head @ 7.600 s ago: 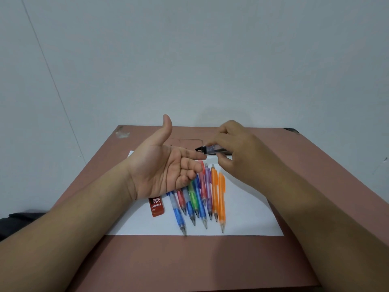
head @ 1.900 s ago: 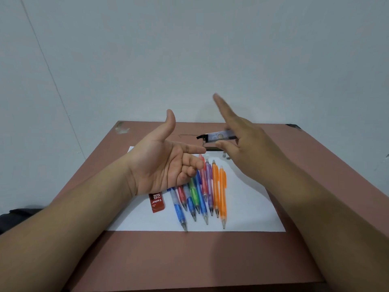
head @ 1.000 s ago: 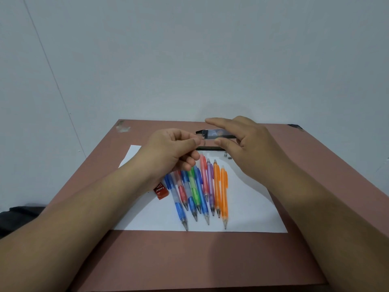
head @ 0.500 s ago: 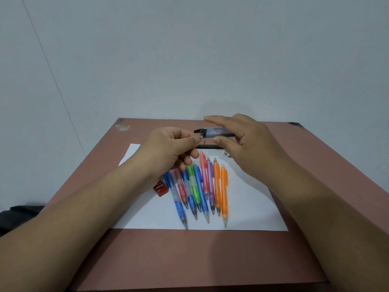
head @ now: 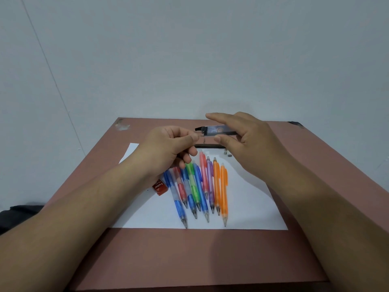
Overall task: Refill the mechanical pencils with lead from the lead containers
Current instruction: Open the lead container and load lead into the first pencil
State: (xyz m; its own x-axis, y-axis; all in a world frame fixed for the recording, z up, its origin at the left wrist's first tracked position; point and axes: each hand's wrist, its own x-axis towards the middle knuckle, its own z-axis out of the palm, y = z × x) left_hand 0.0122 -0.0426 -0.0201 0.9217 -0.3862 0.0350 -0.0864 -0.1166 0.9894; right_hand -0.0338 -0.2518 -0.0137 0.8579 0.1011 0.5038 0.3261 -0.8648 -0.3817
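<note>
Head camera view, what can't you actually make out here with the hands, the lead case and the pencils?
- Lead at the left hand pinch: too thin to confirm.
- Dark lead case contents: too small; right hand covers its far end.
- Red lead container: partly hidden by the left wrist.
- Upper ends of the leftmost pencils: under the left hand.

Illumination even, soft and moderately bright, with a cool grey cast on the wall (head: 189,49). Light appears to fall from above and slightly behind the viewer: soft shadows of both forearms lie on the tabletop (head: 189,256) toward 6 o'clock, and a faint shadow edges the white paper (head: 252,207) below the right hand (head: 250,140). No glare. Wide-angle distortion bows the wall seam at 10 o'clock. Overall softness; the raised index finger of that hand is slightly motion-blurred; print on the red lead container (head: 160,186) only partly legible.
</note>
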